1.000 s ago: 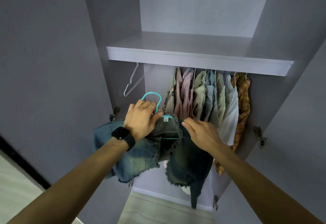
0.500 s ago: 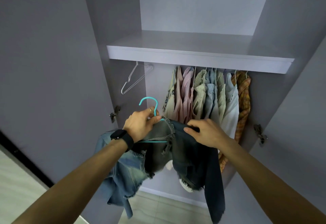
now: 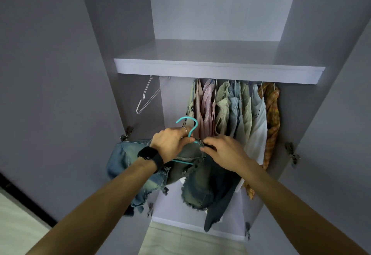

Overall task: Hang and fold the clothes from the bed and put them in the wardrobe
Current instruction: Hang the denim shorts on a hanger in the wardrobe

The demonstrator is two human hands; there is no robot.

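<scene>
Head view: over the last half second the right hand (image 3: 224, 152) has slid left along the denim garment (image 3: 196, 186) to meet the left hand (image 3: 172, 142) at the neck of the teal hanger (image 3: 192, 131). The cloth looks nearly seated, so hanging seems close. The left grip is closed round the hanger below its hook, and the right grip pinches the denim's frayed edge. The garment is held near, in front of the open wardrobe (image 3: 291, 114). Inside, under the shelf (image 3: 218, 70), a row of shirts (image 3: 234, 112) hangs at the right and a white wire hanger (image 3: 148, 102) at the left.
</scene>
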